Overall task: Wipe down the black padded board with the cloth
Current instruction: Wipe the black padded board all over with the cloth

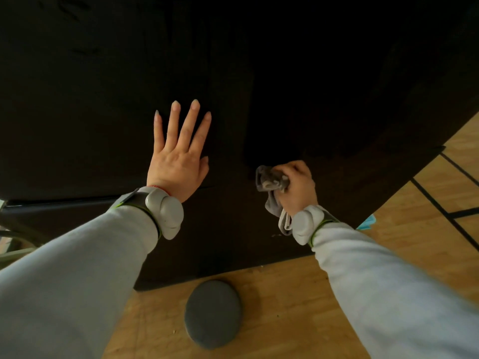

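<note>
The black padded board [103, 86] fills most of the view, standing on a wooden floor. My left hand [178, 154] lies flat against it with fingers straight and spread. To its right, my right hand [298, 185] grips a bunched grey cloth [270, 180] and holds it against the board near a seam in the padding. A loose end of the cloth hangs down past my right wrist. Both wrists wear grey bands over light grey sleeves.
A wooden floor [285, 307] with dark lines runs below and to the right of the board. A round grey cushion-like object [213, 313] lies on the floor by the board's lower edge. A bit of blue [366, 222] shows at the board's right edge.
</note>
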